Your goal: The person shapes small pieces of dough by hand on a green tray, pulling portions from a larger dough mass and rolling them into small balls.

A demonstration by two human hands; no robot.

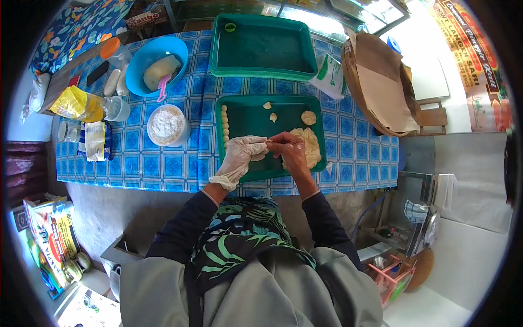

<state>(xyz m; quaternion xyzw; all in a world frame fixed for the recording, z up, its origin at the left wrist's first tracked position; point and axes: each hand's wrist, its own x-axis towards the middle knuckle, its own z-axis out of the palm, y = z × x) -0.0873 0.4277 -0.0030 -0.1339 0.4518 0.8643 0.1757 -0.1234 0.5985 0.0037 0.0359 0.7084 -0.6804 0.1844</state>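
Observation:
My left hand point(241, 159), in a translucent glove, and my bare right hand point(292, 152) meet over a green tray point(231, 102), both pinching a small piece of dough point(268, 142) between them. A row of small dough balls point(225, 121) lines the tray's left side. A flattened lump of dough point(312, 151) lies at the right, partly behind my right hand, with a round piece point(308, 118) above it and two small scraps point(267, 106) near the top.
Stacked trays point(261, 41) with a green ring point(230, 26) sit behind. Leftward are a flour tub point(165, 123), blue bowl point(147, 58) with pink spatula point(162, 86), jars point(116, 109) and packets point(95, 146). Rightward are a white package point(327, 79) and paper-lined basket point(384, 92).

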